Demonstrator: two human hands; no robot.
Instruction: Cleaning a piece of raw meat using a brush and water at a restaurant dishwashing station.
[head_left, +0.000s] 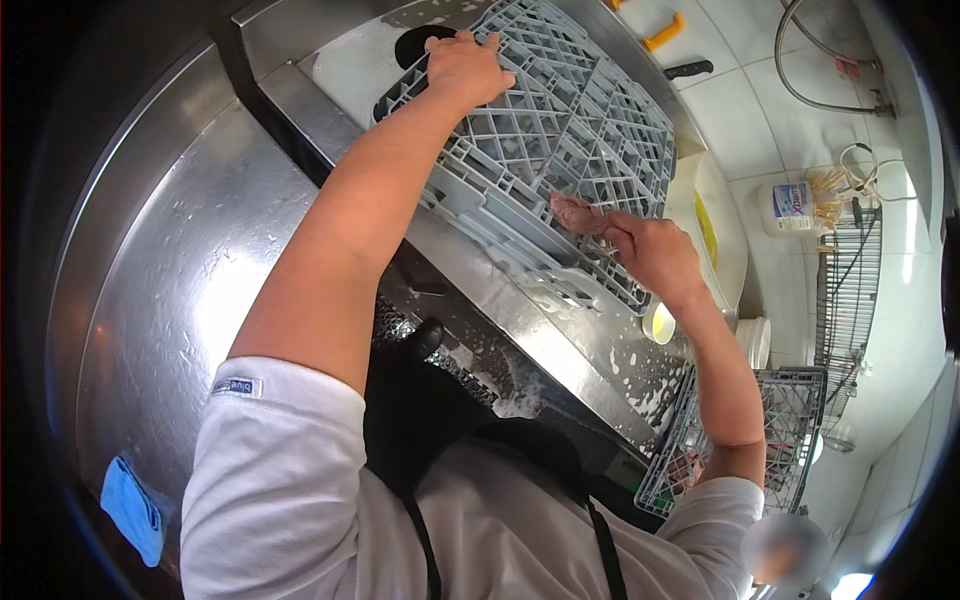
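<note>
A grey plastic dishwasher rack (517, 139) lies tilted over the stainless steel sink counter (540, 322). My left hand (469, 67) rests on the rack's upper left edge with its fingers spread over the lattice. In my right hand (660, 255) is a wadded pinkish scrubbing pad or cloth (577, 215), held against the rack's near side. Beside the far end of the rack lies a black round object (421, 46), partly hidden. Soap suds spot the counter below my right hand, near a small white cup with yellow inside (660, 324).
A folded blue cloth (133, 510) lies on the steel worktop (202, 300) at left. Another grey rack (780, 435) stands at lower right. A white tub (720, 217), a labelled plastic bottle (784, 208), a black-handled knife (690, 70) and a wire shelf (847, 292) are along the tiled wall.
</note>
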